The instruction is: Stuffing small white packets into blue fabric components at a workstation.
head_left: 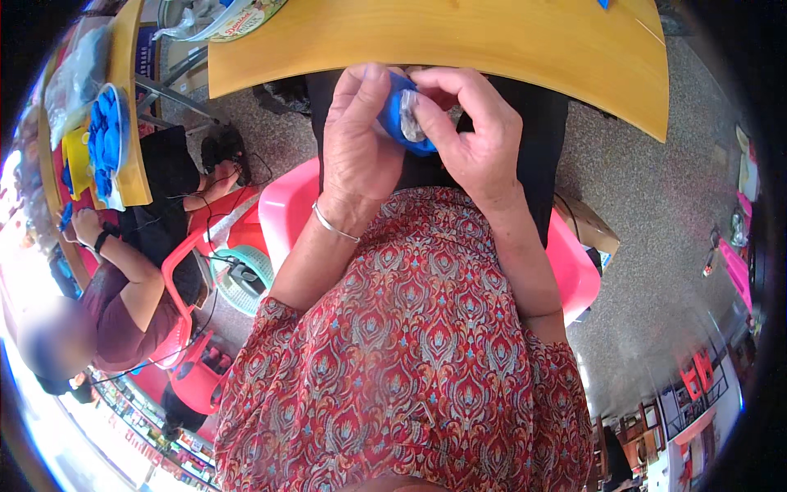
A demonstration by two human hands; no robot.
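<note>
A small blue piece [396, 111], soft-looking and rounded, is held up in front of me near the table's edge. My left hand [358, 139] is closed around its left side, the thumb pointing up. A crumpled, clear greyish bit, like thin plastic [409, 116], shows at the blue piece's right side. My right hand [484, 119] presses its thumb against that bit, with the index finger curled over the top. The exact kind of blue piece cannot be made out, and my palms hide part of it.
A yellow wooden table [443, 37] curves across the front, with a round tub [246, 18] at its left end. On a side table, a tray of blue pieces [105, 143] stands beside a yellow item [78, 160]. A co-worker [135, 303] sits left, near a green basket [246, 283].
</note>
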